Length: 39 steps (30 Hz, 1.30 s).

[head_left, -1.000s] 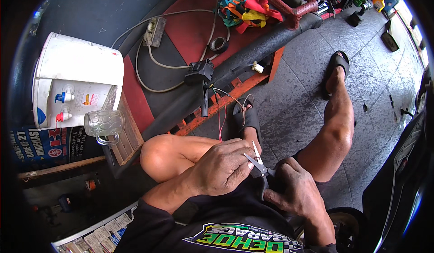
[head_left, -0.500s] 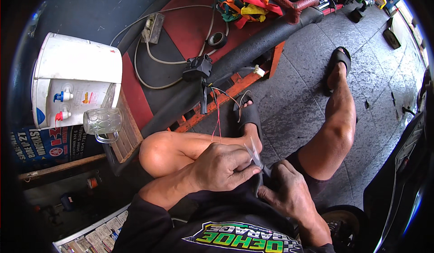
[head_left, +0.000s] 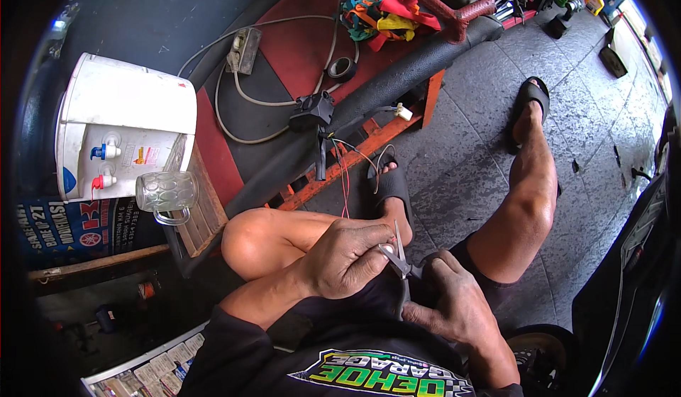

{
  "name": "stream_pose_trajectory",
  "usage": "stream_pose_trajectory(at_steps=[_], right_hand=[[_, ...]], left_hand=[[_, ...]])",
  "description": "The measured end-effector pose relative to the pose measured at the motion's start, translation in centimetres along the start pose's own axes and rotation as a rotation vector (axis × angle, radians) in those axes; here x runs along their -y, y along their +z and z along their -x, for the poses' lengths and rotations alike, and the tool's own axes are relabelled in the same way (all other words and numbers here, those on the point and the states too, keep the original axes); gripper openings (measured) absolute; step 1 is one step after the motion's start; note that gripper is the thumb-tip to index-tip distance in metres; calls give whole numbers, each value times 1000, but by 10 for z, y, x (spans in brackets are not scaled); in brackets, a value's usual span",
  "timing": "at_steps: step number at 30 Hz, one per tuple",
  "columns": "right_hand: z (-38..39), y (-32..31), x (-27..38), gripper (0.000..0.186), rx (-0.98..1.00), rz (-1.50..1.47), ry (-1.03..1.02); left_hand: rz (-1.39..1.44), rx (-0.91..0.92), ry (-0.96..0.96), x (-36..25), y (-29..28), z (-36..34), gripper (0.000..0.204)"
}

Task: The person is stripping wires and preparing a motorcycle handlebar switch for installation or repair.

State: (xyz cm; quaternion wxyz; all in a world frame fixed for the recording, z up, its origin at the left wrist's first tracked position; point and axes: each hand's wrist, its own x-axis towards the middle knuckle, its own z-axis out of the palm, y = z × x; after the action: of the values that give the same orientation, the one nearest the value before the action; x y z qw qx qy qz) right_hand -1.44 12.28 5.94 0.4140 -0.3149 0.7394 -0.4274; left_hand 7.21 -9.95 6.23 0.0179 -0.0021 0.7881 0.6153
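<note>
My left hand (head_left: 349, 261) is closed in a pinch above my lap. Thin red wires (head_left: 345, 184) run down behind its knuckles, and a tiny reddish end shows by the fingertips. My right hand (head_left: 454, 294) is wrapped round the dark handles of a pair of scissors (head_left: 401, 264). Their blades stand apart, one pointing up and the other lying against the tip of my left thumb. The wires come from a black plastic switch housing (head_left: 312, 109) that rests by a padded black bar, with a white connector (head_left: 403, 112) on another lead beside it.
A white water dispenser (head_left: 131, 99) stands at left, with a glass mug (head_left: 167, 193) on a wooden ledge below its taps. A grey power strip (head_left: 244, 51), black tape roll (head_left: 342, 69) and colourful rubber strips (head_left: 389, 15) lie farther off. An orange metal frame (head_left: 362, 145) crosses near my foot.
The scissors' blades have spread wider, and one now lies across the left thumb tip. My left hand has turned slightly, with its thumb drawn back. The view has shifted a little.
</note>
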Motion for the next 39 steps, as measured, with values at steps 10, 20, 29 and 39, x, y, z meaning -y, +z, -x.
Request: stream_pose_trajectory(at_steps=[10,20,29,39], right_hand=[[-5,-9,-4,39,35,63,-51],[-5,-6,-3,42,125,96,37],[-5,12,-19,38,51,-469,317],[0,48,-31,49,44,-772,81]], left_hand=[[-38,121,67,4,-6,-3,19],[-186,88,-35,2,4,3,20],[-142,23,-16,8,4,0,26],[481,-124,-223,20,4,1,17]])
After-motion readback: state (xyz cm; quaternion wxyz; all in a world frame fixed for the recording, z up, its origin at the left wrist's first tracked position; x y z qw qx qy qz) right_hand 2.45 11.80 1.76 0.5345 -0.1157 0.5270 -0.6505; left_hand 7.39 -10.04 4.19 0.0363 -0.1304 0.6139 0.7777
